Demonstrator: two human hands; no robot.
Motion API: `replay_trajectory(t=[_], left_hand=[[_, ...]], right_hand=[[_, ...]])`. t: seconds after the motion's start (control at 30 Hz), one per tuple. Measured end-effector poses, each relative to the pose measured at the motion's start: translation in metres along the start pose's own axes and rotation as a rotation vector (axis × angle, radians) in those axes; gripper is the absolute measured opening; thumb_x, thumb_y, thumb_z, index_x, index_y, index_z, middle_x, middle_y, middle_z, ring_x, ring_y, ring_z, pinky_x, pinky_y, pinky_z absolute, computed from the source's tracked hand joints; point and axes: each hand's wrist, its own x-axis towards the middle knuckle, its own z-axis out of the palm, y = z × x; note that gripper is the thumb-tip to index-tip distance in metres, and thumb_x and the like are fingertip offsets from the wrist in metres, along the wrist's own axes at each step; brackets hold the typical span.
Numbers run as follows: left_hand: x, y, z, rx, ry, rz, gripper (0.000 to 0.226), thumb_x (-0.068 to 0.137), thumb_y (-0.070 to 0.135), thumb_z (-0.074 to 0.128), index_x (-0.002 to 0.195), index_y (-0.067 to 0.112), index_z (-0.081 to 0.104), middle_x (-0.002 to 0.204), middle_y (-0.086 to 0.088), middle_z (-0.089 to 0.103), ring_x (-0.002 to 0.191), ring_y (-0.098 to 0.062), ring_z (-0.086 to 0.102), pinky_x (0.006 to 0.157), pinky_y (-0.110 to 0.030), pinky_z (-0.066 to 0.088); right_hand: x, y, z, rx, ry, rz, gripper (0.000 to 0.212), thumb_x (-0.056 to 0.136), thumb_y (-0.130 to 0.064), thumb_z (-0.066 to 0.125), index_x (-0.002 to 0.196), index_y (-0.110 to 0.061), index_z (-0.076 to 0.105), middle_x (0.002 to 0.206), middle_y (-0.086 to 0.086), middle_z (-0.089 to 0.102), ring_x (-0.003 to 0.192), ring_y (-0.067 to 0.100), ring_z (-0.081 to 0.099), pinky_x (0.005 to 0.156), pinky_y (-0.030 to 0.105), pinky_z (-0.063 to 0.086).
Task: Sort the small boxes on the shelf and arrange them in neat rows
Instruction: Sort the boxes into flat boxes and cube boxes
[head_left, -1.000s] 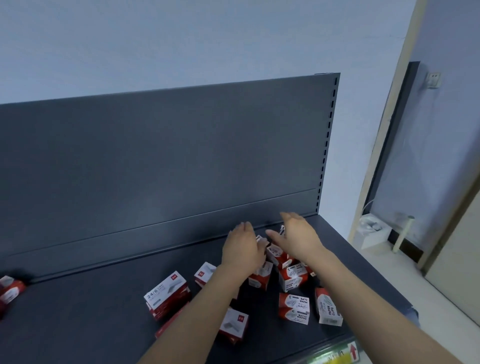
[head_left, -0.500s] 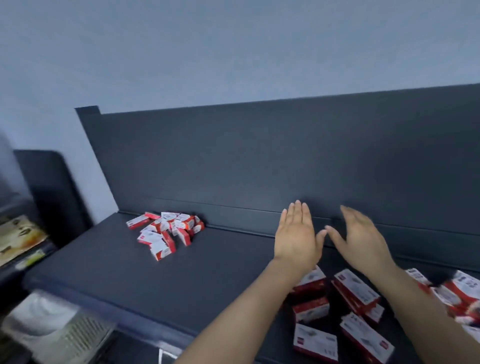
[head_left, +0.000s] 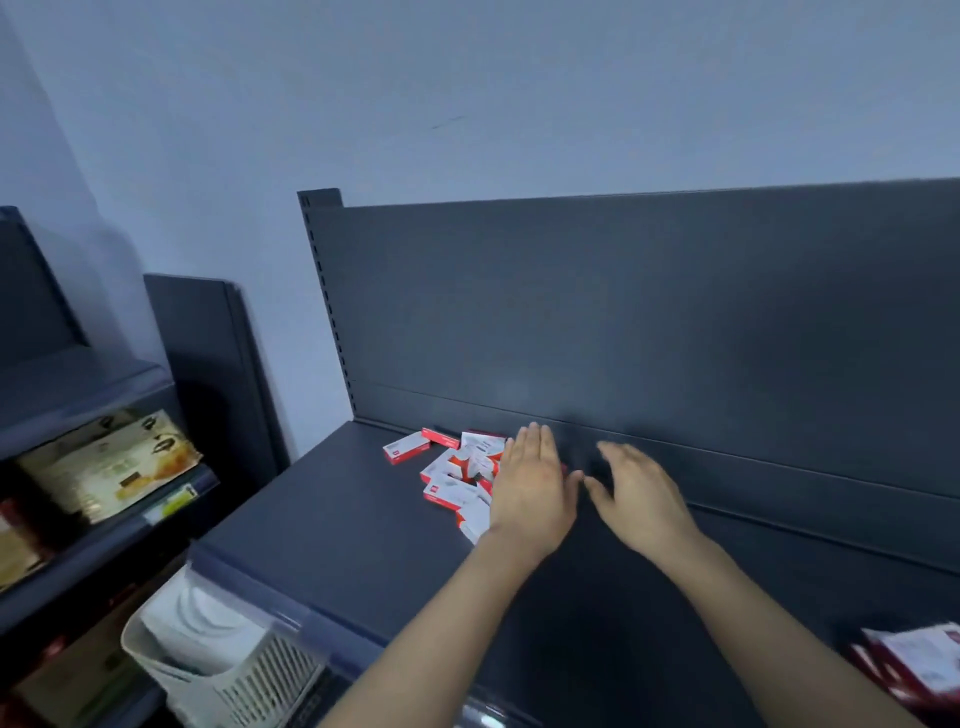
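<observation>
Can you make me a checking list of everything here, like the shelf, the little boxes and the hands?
Surface: dark grey shelf, back panel behind.
Job's things: red-and-white boxes in a jumbled pile at back left, not in rows; more boxes at the right edge.
Clutter: nothing seen.
Hands: left hand flat at the pile's right side; right hand open beside it; both hold nothing.
Cables: nothing seen.
Surroundings: packaged goods on a neighbouring shelf, left; white basket below.
</observation>
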Motion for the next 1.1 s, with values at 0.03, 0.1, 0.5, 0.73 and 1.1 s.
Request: replay_trajectory(t=[0.03, 0.1, 0.5, 0.73, 1.1], left_hand=[[0.003, -0.02, -0.003, -0.004, -0.018, -0.021, 0.062, 0.1, 0.034, 0.033, 0.148, 0.0, 0.013, 0.157, -0.014, 0.015, 0.147, -0.022, 0.01, 0.119, -0.029, 0.004], [0.007, -0.054, -0.007, 0.005, -0.07, -0.054, 0.057, 0.1, 0.029, 0.035, 0.146, 0.0, 0.019, 0.155, -0.013, 0.022, 0.145, -0.022, 0.017, 0.118, -0.029, 0.011], [0.018, -0.155, 0.021, -0.009, -0.304, 0.035, 0.038, 0.088, 0.005, 0.044, 0.123, 0.014, 0.051, 0.127, -0.003, 0.053, 0.117, -0.024, 0.05, 0.095, -0.034, 0.046], [0.033, -0.164, 0.024, 0.132, -0.322, 0.119, 0.044, 0.09, 0.007, 0.049, 0.134, 0.01, 0.044, 0.14, -0.004, 0.04, 0.127, -0.024, 0.038, 0.1, -0.033, 0.04], [0.038, -0.132, -0.005, -0.106, -0.078, -0.081, 0.027, 0.088, 0.018, 0.059, 0.112, 0.008, 0.053, 0.111, -0.01, 0.064, 0.102, -0.028, 0.059, 0.081, -0.033, 0.045]], right_hand=[[0.007, -0.014, 0.011, 0.009, -0.02, -0.001, 0.039, 0.093, -0.028, 0.051, 0.127, -0.009, 0.049, 0.126, 0.008, 0.056, 0.119, 0.024, 0.052, 0.095, 0.032, 0.043], [0.019, -0.037, 0.033, 0.027, -0.067, 0.01, 0.032, 0.091, -0.027, 0.052, 0.117, -0.01, 0.056, 0.116, 0.008, 0.061, 0.109, 0.025, 0.057, 0.085, 0.031, 0.045], [0.059, -0.076, 0.111, -0.02, -0.226, 0.062, 0.031, 0.092, -0.029, 0.049, 0.11, -0.004, 0.053, 0.113, 0.017, 0.06, 0.101, 0.03, 0.059, 0.068, 0.03, 0.039], [0.065, -0.075, 0.12, -0.053, -0.25, 0.085, 0.027, 0.095, -0.025, 0.048, 0.112, -0.005, 0.055, 0.111, 0.016, 0.063, 0.1, 0.031, 0.059, 0.076, 0.034, 0.047], [0.052, -0.063, 0.08, -0.075, -0.107, 0.059, 0.02, 0.094, -0.019, 0.047, 0.106, -0.007, 0.058, 0.11, 0.015, 0.064, 0.101, 0.033, 0.059, 0.076, 0.035, 0.045]])
